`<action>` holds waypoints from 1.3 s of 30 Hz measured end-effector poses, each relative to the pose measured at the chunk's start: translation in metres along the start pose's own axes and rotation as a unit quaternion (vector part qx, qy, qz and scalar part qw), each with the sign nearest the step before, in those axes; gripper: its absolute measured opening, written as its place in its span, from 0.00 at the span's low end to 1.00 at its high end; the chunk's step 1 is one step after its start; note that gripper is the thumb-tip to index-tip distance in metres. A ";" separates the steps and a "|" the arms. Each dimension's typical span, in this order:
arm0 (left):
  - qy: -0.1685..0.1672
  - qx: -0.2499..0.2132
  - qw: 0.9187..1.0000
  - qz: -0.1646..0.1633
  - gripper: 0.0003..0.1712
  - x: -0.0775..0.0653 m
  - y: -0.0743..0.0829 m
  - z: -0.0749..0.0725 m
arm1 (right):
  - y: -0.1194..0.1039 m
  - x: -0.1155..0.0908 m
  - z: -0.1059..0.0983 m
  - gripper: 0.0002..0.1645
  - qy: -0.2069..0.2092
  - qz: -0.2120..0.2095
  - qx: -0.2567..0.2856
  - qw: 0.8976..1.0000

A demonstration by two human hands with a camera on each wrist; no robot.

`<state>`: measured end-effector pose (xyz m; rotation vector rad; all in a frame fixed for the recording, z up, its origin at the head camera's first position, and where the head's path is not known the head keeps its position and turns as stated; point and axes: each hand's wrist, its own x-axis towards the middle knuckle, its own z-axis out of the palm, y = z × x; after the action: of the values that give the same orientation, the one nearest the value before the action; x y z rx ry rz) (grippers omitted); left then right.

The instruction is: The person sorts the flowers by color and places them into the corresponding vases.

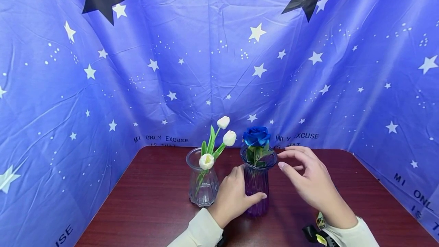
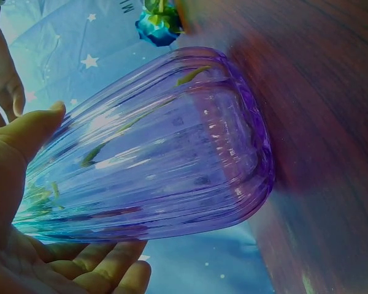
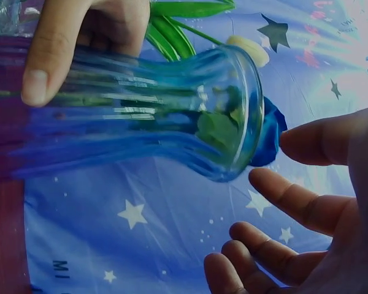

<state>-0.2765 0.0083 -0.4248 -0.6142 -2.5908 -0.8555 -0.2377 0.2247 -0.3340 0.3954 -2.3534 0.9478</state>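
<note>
A ribbed glass vase (image 1: 257,197), purple at the base and blue toward the rim, stands upright on the table with a blue rose (image 1: 256,136) in it. My left hand (image 1: 234,195) grips the vase around its middle from the left, thumb across the near side and fingers behind. The rose's stem (image 2: 135,119) shows through the glass in the left wrist view. My right hand (image 1: 310,174) is just right of the rim, fingers loosely bent and holding nothing. In the right wrist view, its thumb (image 3: 316,141) is right at the rose's petals.
A clear glass vase (image 1: 204,191) with white tulips (image 1: 229,138) stands to the left, close beside my left hand. Another blue flower (image 2: 158,27) shows at the top of the left wrist view. A blue star-printed cloth (image 1: 212,68) hangs around the dark red table (image 1: 154,201).
</note>
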 end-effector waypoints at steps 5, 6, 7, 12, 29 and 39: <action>0.001 0.000 1.000 0.000 0.56 0.000 0.000 0.000 | 0.005 0.001 -0.009 0.09 -0.007 0.018 -0.026 0.999; 0.001 0.000 1.000 0.000 0.56 0.000 -0.001 0.000 | 0.007 0.001 -0.011 0.09 -0.007 0.020 -0.030 0.999; 0.001 0.000 1.000 0.000 0.56 0.000 -0.001 0.000 | 0.008 0.001 -0.013 0.09 -0.005 0.023 -0.033 0.999; 0.001 0.000 1.000 -0.002 0.56 -0.001 -0.001 0.000 | 0.014 0.003 -0.021 0.08 0.016 0.032 -0.040 0.999; -0.001 -0.001 1.000 -0.007 0.56 0.000 -0.002 -0.001 | 0.035 0.008 -0.042 0.22 -0.063 0.107 -0.132 0.983; -0.003 -0.001 1.000 -0.007 0.55 0.000 0.000 -0.001 | 0.066 -0.005 -0.053 0.29 -0.115 0.135 -0.189 0.966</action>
<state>-0.2763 0.0074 -0.4242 -0.6015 -2.6035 -0.8623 -0.2434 0.3090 -0.3417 0.0329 -2.7784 0.5639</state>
